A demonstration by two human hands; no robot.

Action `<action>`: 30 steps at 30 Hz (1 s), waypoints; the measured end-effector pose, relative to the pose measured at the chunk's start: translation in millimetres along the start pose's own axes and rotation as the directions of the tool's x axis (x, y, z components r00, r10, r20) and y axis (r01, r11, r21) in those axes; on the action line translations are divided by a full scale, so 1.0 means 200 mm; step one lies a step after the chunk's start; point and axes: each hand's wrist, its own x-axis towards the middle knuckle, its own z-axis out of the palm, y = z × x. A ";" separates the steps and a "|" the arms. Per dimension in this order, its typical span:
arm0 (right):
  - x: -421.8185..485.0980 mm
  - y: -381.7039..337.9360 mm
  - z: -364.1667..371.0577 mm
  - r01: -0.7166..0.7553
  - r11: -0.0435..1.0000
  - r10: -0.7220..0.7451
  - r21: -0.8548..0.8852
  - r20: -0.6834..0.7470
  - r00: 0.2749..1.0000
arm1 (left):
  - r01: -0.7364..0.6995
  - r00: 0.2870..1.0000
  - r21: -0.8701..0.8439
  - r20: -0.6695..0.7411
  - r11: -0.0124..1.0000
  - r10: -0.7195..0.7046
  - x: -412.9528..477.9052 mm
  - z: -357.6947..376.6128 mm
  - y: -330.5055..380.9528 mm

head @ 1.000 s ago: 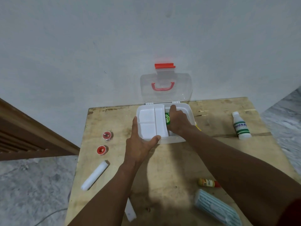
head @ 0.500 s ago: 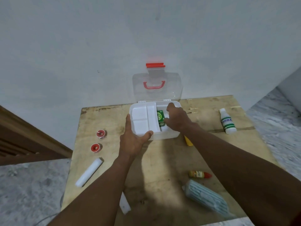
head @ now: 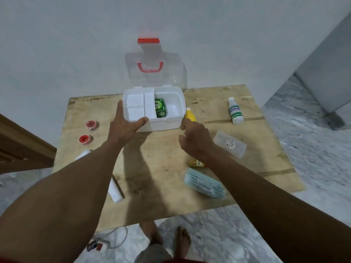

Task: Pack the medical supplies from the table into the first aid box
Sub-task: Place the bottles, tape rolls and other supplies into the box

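The first aid box [head: 161, 118] sits at the far edge of the table [head: 161, 168], its clear lid [head: 153, 73] propped open against the wall, so the inside is free to load. The left hand [head: 123, 128] grips the box's near-left corner, thumb along the front wall, probably to stop it sliding. A green pack [head: 161, 110] lies inside beside the white tray [head: 138, 107]. The right hand [head: 195, 138] hangs loose and empty just outside the box, fingers near the yellow bottle [head: 190, 114], the likely next pick. Plenty remains out: white bottle [head: 235, 112], clear case [head: 229, 146], striped packet [head: 204, 184], red tape rolls [head: 91, 124].
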 end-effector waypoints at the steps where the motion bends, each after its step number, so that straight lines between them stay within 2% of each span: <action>1: -0.05 0.01 0.00 -0.017 1.000 0.018 -0.024 0.041 0.999 | 0.008 1.000 0.005 0.002 1.000 -0.008 0.00 0.00 0.00; 6: -0.26 0.06 0.00 -0.055 0.988 0.090 -0.143 0.253 0.963 | 0.074 0.997 0.000 0.034 0.997 -0.074 0.02 -0.02 -0.01; 10: -0.33 0.07 0.03 -0.088 0.979 0.150 -0.183 0.362 0.920 | 0.055 0.998 -0.009 0.030 0.998 -0.055 0.02 -0.02 -0.02; 19: -0.36 0.05 0.09 -0.048 0.960 0.156 -0.275 0.383 0.910 | 0.056 0.998 -0.016 0.032 0.998 -0.055 0.02 -0.01 -0.03; 22: -0.36 0.04 0.10 -0.068 0.957 0.170 -0.281 0.355 0.919 | 0.050 0.998 -0.018 0.029 0.999 -0.050 0.02 0.00 -0.03; 30: -0.32 -0.03 0.06 -0.108 0.947 0.228 -0.303 0.396 0.889 | 0.044 0.999 -0.027 0.027 0.999 -0.044 0.01 0.00 -0.02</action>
